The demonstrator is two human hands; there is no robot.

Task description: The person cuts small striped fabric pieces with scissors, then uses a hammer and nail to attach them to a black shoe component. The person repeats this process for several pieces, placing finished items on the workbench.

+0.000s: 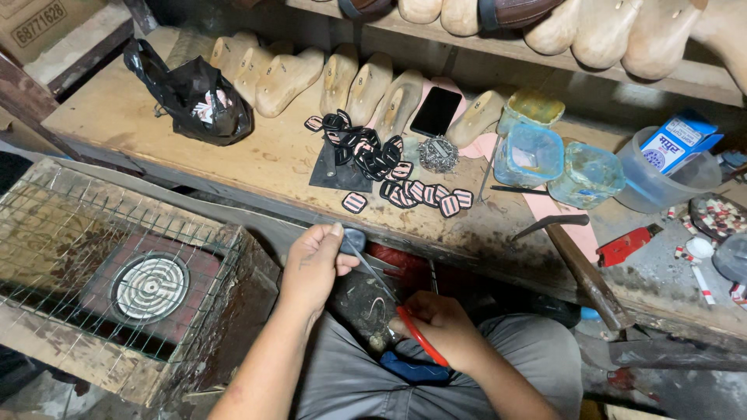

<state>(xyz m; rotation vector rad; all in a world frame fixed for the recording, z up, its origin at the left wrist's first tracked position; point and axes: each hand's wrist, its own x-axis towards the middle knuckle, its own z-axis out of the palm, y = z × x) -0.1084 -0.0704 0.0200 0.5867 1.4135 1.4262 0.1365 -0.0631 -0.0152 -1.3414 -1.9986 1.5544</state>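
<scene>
While left fingers pinch a patch, right hand grips scissors.

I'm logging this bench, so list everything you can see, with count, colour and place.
Shoe lasts: about eight on the bench, pale wood, back row; more on the shelf above.
Bag: one, black, back left.
Patches: many, black and pink, bench centre.
Phone: one, black, among the lasts.
Jars: three, clear bluish, right of centre.
Tub: one, translucent, right, with a blue box in it.
Hammer: one, wooden handle, right front.
Heater: one, coil under wire mesh, left.
Left hand: pinches a small dark piece.
Right hand: holds red-handled scissors.
</scene>
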